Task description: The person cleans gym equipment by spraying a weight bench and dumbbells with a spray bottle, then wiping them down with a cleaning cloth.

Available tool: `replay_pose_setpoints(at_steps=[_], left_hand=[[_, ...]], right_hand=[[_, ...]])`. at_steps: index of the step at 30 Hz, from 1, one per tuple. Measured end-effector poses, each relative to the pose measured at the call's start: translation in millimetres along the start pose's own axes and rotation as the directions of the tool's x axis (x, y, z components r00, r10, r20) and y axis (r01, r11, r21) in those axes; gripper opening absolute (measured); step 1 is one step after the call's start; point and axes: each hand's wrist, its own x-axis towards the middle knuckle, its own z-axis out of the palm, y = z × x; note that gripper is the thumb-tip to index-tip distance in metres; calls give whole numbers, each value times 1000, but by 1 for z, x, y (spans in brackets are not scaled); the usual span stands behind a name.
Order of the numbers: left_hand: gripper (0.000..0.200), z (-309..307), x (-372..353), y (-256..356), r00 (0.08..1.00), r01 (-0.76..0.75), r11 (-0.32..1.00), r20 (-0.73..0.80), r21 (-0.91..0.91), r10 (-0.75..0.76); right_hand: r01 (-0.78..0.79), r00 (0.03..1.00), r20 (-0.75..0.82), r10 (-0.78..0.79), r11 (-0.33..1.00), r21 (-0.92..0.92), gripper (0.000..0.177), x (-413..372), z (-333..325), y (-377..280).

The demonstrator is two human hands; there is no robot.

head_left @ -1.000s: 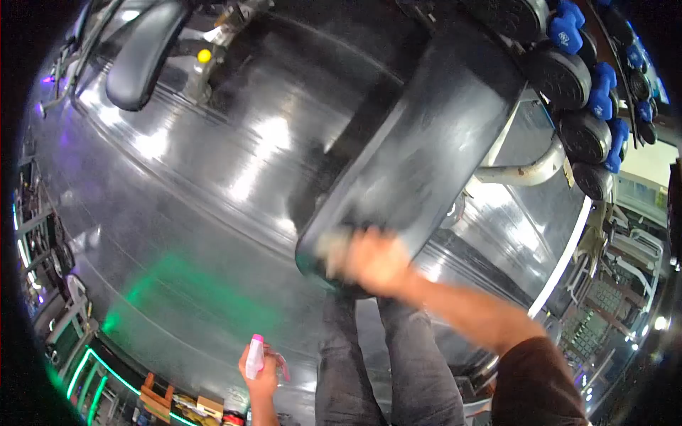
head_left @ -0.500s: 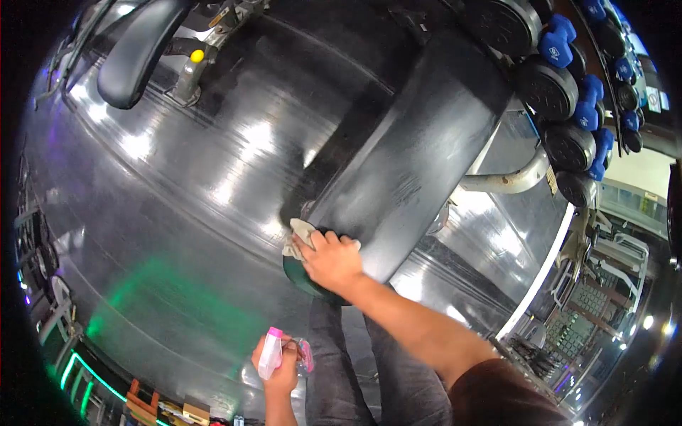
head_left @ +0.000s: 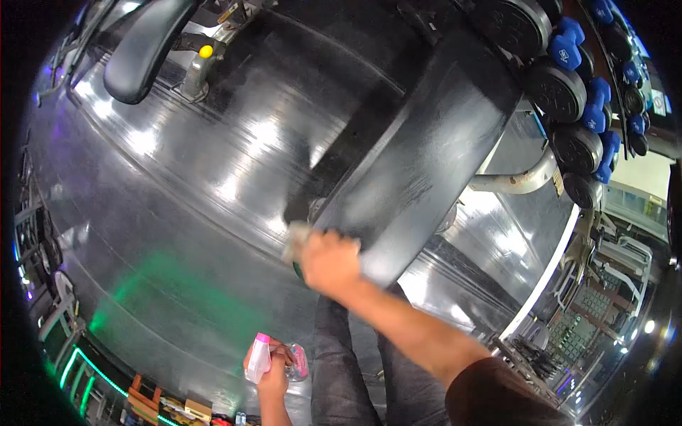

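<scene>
A long black padded bench [head_left: 426, 163] stretches from the centre toward the upper right. At its near end my right hand [head_left: 330, 263] presses a light-coloured cloth [head_left: 297, 240] against the corner of the pad; hand and cloth are slightly blurred. Lower down, my left hand [head_left: 275, 370] grips a clear spray bottle [head_left: 297, 363] with a white and pink spray head [head_left: 260, 356], held over the floor to the left of my legs.
Black round dumbbells [head_left: 558, 89] and blue dumbbells [head_left: 566, 44] fill a rack at the upper right. Another padded seat [head_left: 145, 53] stands at the upper left, beside a post with a yellow knob [head_left: 206, 52]. A curved metal leg [head_left: 518, 181] supports the bench.
My right hand and the cloth have shifted slightly down over the bench's near corner. My left hand with the bottle has moved a little left. The view has shifted slightly.
</scene>
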Motion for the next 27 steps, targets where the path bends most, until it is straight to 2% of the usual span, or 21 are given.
replay_pose_setpoints(at_steps=[1, 2, 4, 5, 6, 7, 8, 10, 11, 13, 15, 17, 18, 19, 21, 22, 23, 24, 25, 26, 27], left_hand=[[11, 2, 3, 4, 1000, -10, 1000, 7, -6, 10], [10, 6, 5, 9, 1000, -25, 999, 13, -25, 25], [16, 13, 7, 18, 999, -49, 997, 21, -63, 50], [15, 14, 6, 16, 995, -67, 998, 67, -2, 67], [14, 14, 5, 12, 990, -89, 994, 116, 61, 82], [12, 16, 5, 8, 983, -116, 986, 156, 116, 97], [8, 21, 1, 6, 988, -73, 977, 149, 199, 44], [8, 32, -4, 0, 985, -48, 963, 172, 264, 2], [8, 35, -8, -3, 983, -35, 953, 183, 302, -22], [9, 39, -11, -6, 982, -8, 959, 184, 282, -46], [9, 47, -12, 3, 979, 47, 972, 183, 229, -90], [10, 54, -15, 20, 981, 0, 999, 194, 46, -9], [10, 56, -16, 26, 980, -21, 999, 197, -40, 29], [10, 60, -10, 33, 955, -64, 973, 268, -222, 124], [10, 68, -11, 58, 957, -56, 985, 273, -166, 100], [10, 69, -9, 59, 936, -140, 990, 324, -13, 137], [11, 67, -8, 61, 912, -220, 966, 380, 138, 153], [13, 67, -7, 63, 882, -302, 913, 443, 275, 159], [13, 78, -9, 67, 881, -323, 878, 452, 354, 142], [15, 96, -13, 73, 881, -344, 837, 455, 427, 130], [17, 113, -14, 76, 884, -363, 790, 452, 494, 123]], right_hand=[[197, 965, -185, -188, 980, 33, 26, -18, 44, -6], [243, 965, -107, -240, 970, 14, 35, -24, 46, -7], [297, 955, 17, -297, 955, -17, 35, -18, 24, 17], [318, 946, 76, -315, 948, -32, 36, -10, 5, 38], [286, 958, 45, -282, 948, -141, 31, 5, -20, 74], [42, 999, -17, -47, 973, -225, 29, 30, -32, 125], [-179, 969, -186, 160, 980, -87, 28, 47, -57, 167], [-515, 815, -361, 452, 851, -97, 31, 65, -87, 236], [-603, 721, -402, 565, 797, 37, 31, 69, -102, 244], [-596, 669, -444, 596, 787, 160, 36, 75, -93, 236], [-614, 609, -386, 693, 720, 325, 42, 74, -71, 188], [-533, 802, -171, 572, 815, 228, 34, 65, -41, 119], [-384, 902, -154, 402, 913, 135, 30, 51, -22, 76], [-216, 969, -114, 221, 975, 52, 27, 32, -4, 36], [61, 993, -111, -32, 962, 267, 26, -10, 53, -17], [242, 950, 117, -289, 919, 311, 27, -35, 39, -17], [167, 939, 194, -284, 870, 463, 28, -63, 54, -22], [-42, 844, 448, -296, 796, 604, 33, -87, 47, -12], [60, 944, 181, -276, 681, 730, 28, -128, 75, 2], [201, 973, -96, -210, 564, 801, 23, -167, 102, 22], [45, 986, 54, -161, 554, 831, 24, -192, 101, 51]])
